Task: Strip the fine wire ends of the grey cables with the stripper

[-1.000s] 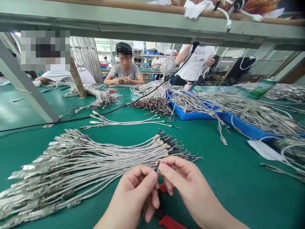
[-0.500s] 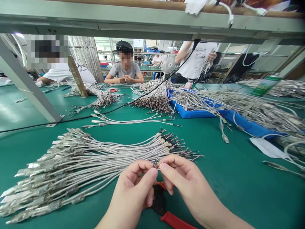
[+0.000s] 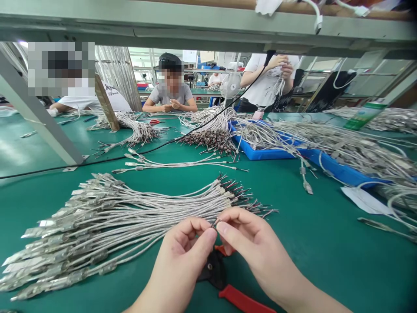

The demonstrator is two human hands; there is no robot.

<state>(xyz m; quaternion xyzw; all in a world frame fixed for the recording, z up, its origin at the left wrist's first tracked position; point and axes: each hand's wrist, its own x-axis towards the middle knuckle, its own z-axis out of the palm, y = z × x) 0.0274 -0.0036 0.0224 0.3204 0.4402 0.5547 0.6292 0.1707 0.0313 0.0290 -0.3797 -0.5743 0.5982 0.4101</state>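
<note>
My left hand and right hand pinch wire end, both gripping, at tip of cable bundle. Red-handled cutters lie just below, untouched.

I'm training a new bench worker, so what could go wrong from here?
The red-handled pliers lie directly beneath the left hand and right hand, so a wrist could knock them. The thin wire end pinched between the hands might bend or slip, possibly snagging the loose leads of the wire bundle.
</note>
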